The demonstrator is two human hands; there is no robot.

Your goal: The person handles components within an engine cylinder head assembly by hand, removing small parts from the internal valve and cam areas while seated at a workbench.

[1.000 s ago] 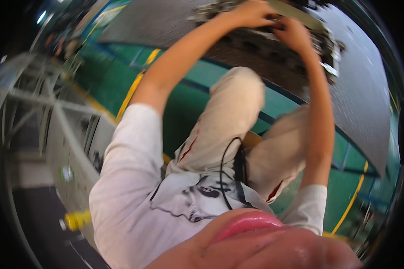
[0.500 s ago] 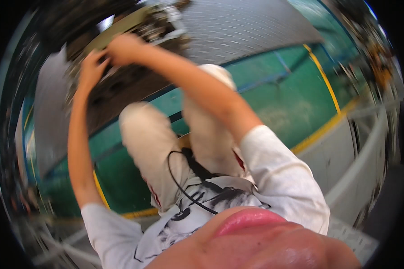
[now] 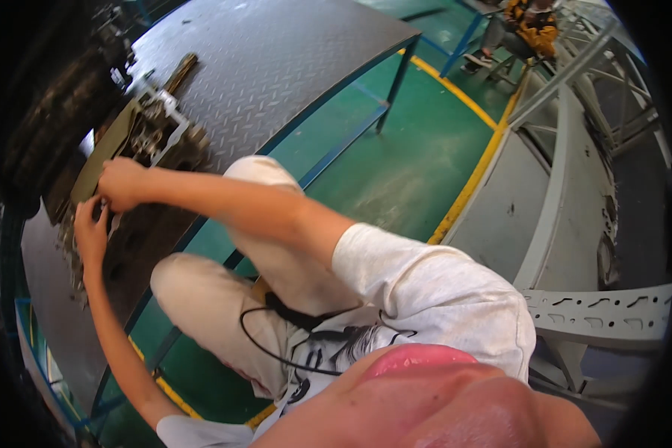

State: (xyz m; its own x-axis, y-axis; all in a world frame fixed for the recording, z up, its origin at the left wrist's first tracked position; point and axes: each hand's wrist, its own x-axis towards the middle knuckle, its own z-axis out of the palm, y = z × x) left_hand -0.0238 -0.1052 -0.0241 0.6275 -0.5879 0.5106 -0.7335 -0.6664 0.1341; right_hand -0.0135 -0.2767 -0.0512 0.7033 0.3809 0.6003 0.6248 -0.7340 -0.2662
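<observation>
A greasy metal assembly (image 3: 190,143), which looks like part of an engine, lies on the steel table in front of me at the left. My right hand (image 3: 125,184) is closed over its near side, beside a flat olive-coloured plate (image 3: 109,146). Just nearer to me, my left hand (image 3: 91,230) has its thumb and fingers drawn together, with the fingertips close to the right hand. Whatever lies between the fingers of either hand is too small or hidden to make out. A pale, open-shaped metal piece (image 3: 173,119) rests on the far part of the assembly.
The table (image 3: 276,56) has a tread-plate top and blue legs. A narrow brownish bar (image 3: 181,72) lies on it beyond the assembly. Grey metal framework (image 3: 549,201) stands at my right. Far right, a person in a yellow and black top (image 3: 534,30) sits.
The view has swung to the right, so the assembly and both hands show farther left and lower. The hands remain close together at the assembly.
</observation>
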